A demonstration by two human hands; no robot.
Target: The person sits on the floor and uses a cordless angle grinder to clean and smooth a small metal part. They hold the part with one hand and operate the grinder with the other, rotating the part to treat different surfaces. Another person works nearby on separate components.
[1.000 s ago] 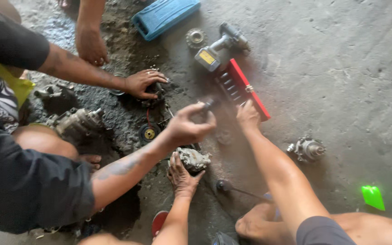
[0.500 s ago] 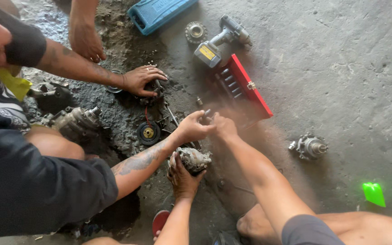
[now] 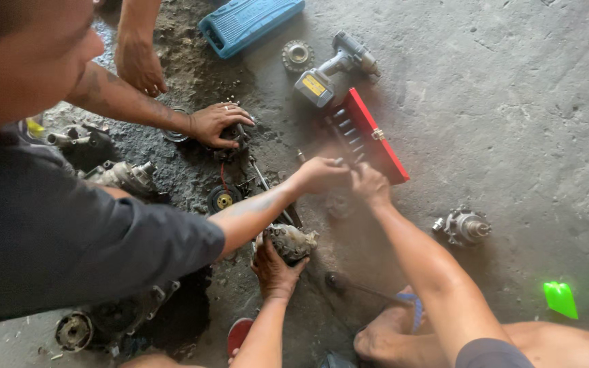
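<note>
My left hand (image 3: 273,267) grips a grimy grey metal motor part (image 3: 291,240) that rests on the concrete floor. My right hand (image 3: 371,184) reaches forward with curled fingers and touches a co-worker's hand (image 3: 320,174) just in front of an open red socket case (image 3: 376,140). A small metal piece (image 3: 339,161) shows at the co-worker's fingertips; which hand holds it is unclear. The co-worker's tattooed forearm (image 3: 253,211) crosses above the motor part.
A second hand (image 3: 216,124) presses on dark parts in an oily patch; a third (image 3: 139,65) hangs above. Nearby: cordless impact driver (image 3: 332,68), blue case (image 3: 248,22), hub (image 3: 297,54), small motor (image 3: 463,226), round pulley (image 3: 223,200), green scrap (image 3: 560,298), long-handled tool (image 3: 359,287).
My right hand has left the red socket case and moved left to meet the co-worker's hand. My left hand has kept its grip on the motor part.
</note>
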